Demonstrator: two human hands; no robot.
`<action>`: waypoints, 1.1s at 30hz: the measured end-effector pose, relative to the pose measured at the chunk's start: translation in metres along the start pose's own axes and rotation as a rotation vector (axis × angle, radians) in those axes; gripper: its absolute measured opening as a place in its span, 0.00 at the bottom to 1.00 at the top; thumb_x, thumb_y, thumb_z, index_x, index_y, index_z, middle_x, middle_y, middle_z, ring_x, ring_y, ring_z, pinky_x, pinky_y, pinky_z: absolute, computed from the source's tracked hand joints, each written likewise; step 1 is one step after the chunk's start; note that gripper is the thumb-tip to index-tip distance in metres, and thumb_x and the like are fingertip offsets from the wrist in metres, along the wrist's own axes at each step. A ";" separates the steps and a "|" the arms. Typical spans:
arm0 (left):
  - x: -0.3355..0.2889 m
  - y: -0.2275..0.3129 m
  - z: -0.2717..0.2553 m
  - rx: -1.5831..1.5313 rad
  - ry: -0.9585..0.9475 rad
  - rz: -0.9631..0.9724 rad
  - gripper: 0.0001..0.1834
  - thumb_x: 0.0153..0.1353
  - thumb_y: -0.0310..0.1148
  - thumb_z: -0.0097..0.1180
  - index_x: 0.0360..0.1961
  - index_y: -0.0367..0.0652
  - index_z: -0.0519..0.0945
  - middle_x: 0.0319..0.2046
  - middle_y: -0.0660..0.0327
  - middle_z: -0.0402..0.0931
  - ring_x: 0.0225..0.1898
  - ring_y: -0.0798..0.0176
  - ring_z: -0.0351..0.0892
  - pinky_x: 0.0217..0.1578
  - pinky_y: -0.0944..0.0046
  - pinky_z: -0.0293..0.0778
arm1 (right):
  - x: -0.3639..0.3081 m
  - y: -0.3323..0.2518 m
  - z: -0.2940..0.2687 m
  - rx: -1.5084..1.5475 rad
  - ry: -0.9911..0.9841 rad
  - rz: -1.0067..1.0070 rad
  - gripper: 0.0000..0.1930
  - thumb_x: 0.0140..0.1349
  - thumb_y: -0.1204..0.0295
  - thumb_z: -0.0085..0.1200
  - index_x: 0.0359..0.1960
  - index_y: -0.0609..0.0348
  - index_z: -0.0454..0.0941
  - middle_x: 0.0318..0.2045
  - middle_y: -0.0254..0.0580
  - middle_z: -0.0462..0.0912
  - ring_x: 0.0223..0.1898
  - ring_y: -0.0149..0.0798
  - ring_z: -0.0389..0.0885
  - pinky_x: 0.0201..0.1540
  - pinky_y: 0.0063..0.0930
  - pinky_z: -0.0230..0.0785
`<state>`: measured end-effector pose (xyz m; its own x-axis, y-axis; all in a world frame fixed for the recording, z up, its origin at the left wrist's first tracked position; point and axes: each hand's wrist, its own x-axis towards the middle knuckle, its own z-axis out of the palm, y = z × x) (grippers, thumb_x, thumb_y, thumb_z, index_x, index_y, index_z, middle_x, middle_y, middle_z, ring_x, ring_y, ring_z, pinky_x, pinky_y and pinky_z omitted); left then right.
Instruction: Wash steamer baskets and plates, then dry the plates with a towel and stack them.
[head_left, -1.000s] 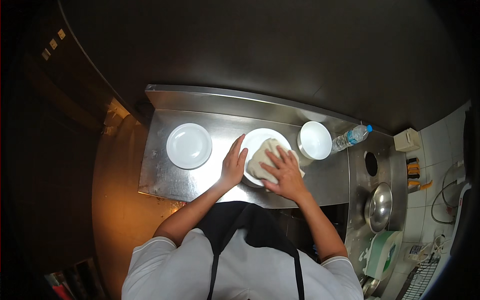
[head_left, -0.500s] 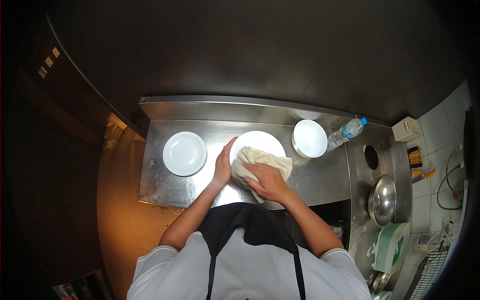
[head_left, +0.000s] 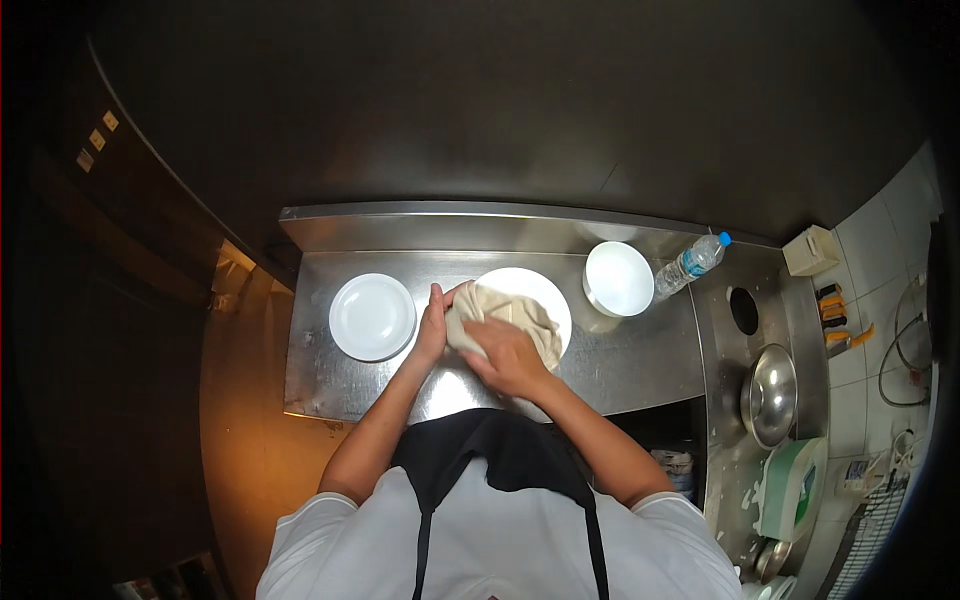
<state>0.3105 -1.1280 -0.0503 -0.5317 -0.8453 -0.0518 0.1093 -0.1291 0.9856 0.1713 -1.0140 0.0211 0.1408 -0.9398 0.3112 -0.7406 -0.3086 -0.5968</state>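
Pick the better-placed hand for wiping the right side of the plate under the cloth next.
Right, most likely. The right hand is already on the cloth, over the plate; the left hand is at the plate's left edge, farther from that side.

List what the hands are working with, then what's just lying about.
In use:
beige cloth, under the right hand
white plate under it, by the left hand

Lying about:
second white plate
white bowl
blue-capped bottle
metal bowl
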 end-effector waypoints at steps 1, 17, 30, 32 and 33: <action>0.001 0.004 -0.002 -0.061 -0.040 -0.008 0.44 0.77 0.61 0.19 0.64 0.32 0.73 0.57 0.48 0.78 0.60 0.58 0.76 0.64 0.60 0.66 | -0.012 -0.009 -0.008 -0.017 -0.042 -0.035 0.22 0.58 0.64 0.61 0.52 0.61 0.79 0.50 0.51 0.83 0.47 0.56 0.82 0.56 0.46 0.73; 0.006 0.060 0.049 0.597 0.238 0.195 0.11 0.58 0.27 0.66 0.37 0.36 0.77 0.32 0.55 0.82 0.33 0.61 0.84 0.36 0.62 0.78 | -0.069 0.053 -0.007 0.223 0.821 0.430 0.21 0.63 0.76 0.51 0.58 0.69 0.75 0.65 0.50 0.75 0.64 0.50 0.74 0.67 0.37 0.63; -0.043 0.065 0.047 -0.154 -0.026 0.053 0.44 0.60 0.30 0.70 0.72 0.39 0.57 0.55 0.45 0.79 0.52 0.56 0.83 0.49 0.61 0.80 | -0.027 0.030 -0.040 1.894 0.246 0.577 0.29 0.69 0.58 0.47 0.66 0.66 0.67 0.58 0.51 0.77 0.53 0.44 0.82 0.56 0.33 0.77; -0.052 0.065 0.052 0.002 0.091 0.205 0.48 0.58 0.33 0.71 0.73 0.39 0.55 0.60 0.42 0.73 0.58 0.53 0.78 0.55 0.58 0.77 | -0.056 0.054 0.012 1.607 0.192 0.681 0.26 0.70 0.60 0.49 0.64 0.65 0.69 0.58 0.50 0.78 0.50 0.46 0.84 0.51 0.34 0.80; -0.058 0.070 0.052 0.167 0.213 0.348 0.52 0.56 0.36 0.73 0.74 0.39 0.52 0.66 0.40 0.67 0.63 0.49 0.74 0.60 0.54 0.73 | -0.063 0.042 0.013 1.606 0.163 0.691 0.26 0.70 0.60 0.49 0.64 0.65 0.69 0.58 0.50 0.78 0.50 0.46 0.84 0.51 0.34 0.80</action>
<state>0.3058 -1.0611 0.0297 -0.3002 -0.9138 0.2734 0.1053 0.2532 0.9617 0.1403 -0.9700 -0.0330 -0.0274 -0.9575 -0.2872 0.7074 0.1844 -0.6823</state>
